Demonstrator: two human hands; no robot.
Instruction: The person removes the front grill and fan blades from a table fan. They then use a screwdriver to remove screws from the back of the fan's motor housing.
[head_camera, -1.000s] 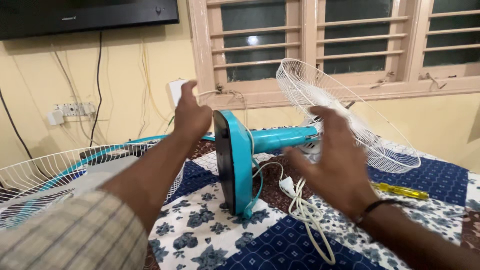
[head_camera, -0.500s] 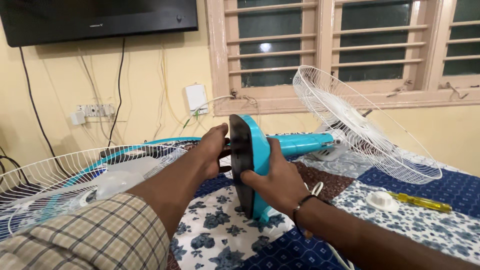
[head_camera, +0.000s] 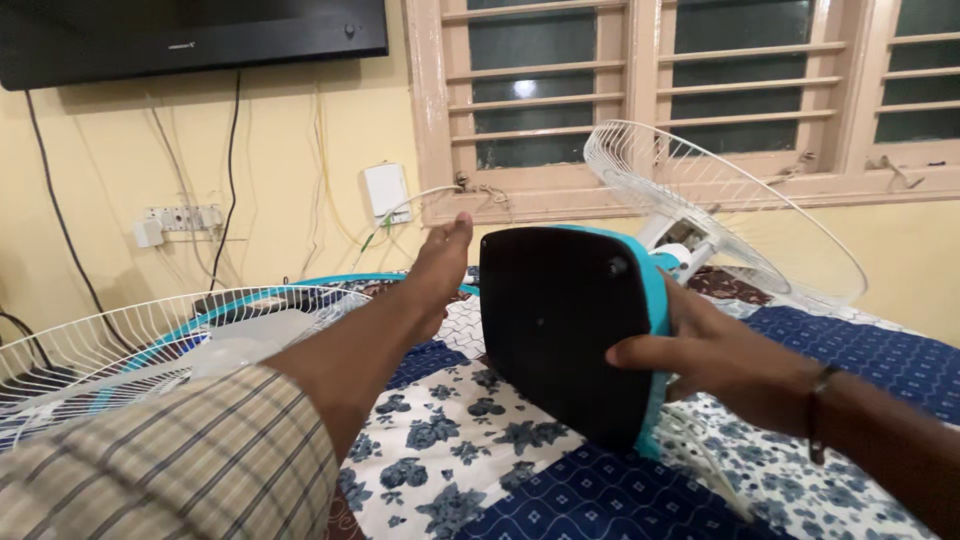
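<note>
A dismantled teal table fan lies on a bed. Its square base (head_camera: 565, 330), black underneath with a teal rim, is turned so the underside faces me. My right hand (head_camera: 715, 350) grips the base's right edge, thumb across the black face. My left hand (head_camera: 440, 265) hovers open just left of the base, fingers pointing up, touching nothing. Behind the base, the fan's white rear wire guard (head_camera: 720, 210) stands tilted on the motor head. Most of the teal stem is hidden by the base.
A second white wire guard with a teal ring (head_camera: 150, 340) and translucent blades lies at the left. The patchwork floral bedspread (head_camera: 470, 450) covers the bed. A white power cord (head_camera: 700, 450) trails under my right wrist. Behind are a yellow wall, a socket strip (head_camera: 180, 217), and barred windows.
The base has swung round from edge-on to show its black underside. My left hand has let go of it and opened. My right hand stays on the base.
</note>
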